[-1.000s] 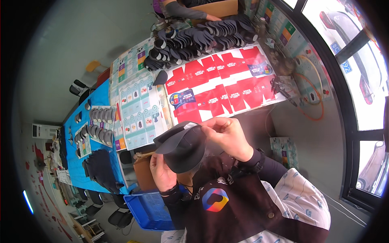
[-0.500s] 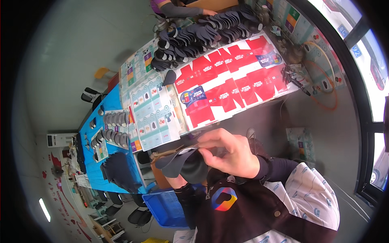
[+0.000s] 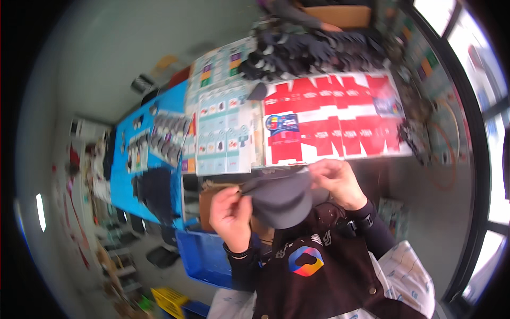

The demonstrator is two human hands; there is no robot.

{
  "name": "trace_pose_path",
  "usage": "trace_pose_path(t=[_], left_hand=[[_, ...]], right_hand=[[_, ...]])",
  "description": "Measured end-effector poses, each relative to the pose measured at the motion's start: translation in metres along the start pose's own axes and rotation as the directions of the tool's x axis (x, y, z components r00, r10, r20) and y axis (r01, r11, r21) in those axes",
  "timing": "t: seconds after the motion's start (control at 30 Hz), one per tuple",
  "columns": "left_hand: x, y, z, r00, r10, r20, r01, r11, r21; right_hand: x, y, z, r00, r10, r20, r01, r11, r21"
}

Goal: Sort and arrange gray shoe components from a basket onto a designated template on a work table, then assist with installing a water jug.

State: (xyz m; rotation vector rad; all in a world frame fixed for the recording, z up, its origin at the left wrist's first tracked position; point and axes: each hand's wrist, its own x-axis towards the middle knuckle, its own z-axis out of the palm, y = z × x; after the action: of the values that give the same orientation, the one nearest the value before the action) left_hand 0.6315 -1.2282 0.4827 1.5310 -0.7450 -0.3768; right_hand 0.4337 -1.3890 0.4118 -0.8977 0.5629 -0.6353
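In front of the apron [image 3: 319,290], I now have the dark gray pad [image 3: 284,206] turned broad side to me; half a second ago it mostly hid the left hand [image 3: 232,215], which has come round into view, pinching its left end. The right hand [image 3: 339,183] pinches the upper right corner, so I judge the pad steady between two grips. The blue bin [image 3: 194,256] sits below left. Beyond, red-and-white sheets [image 3: 324,133] cover much of the surface [image 3: 258,149], then rows of dark pieces [image 3: 319,50], and a co-worker's hand [image 3: 330,27].
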Motion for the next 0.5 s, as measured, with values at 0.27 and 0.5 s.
trace_pose_path(t=[0.27,0.5], left_hand=[[-0.001,0.043,-0.008,0.995,0.093,0.045,-0.099,0.980,0.174],[0.008,0.026,-0.036,0.953,-0.174,0.246,0.177,0.984,0.013]], right_hand=[[-0.005,0.034,-0.002,0.996,-0.074,0.041,0.060,0.959,0.279],[-0.010,0.031,-0.018,0.981,-0.196,-0.001,0.196,0.978,0.071]])
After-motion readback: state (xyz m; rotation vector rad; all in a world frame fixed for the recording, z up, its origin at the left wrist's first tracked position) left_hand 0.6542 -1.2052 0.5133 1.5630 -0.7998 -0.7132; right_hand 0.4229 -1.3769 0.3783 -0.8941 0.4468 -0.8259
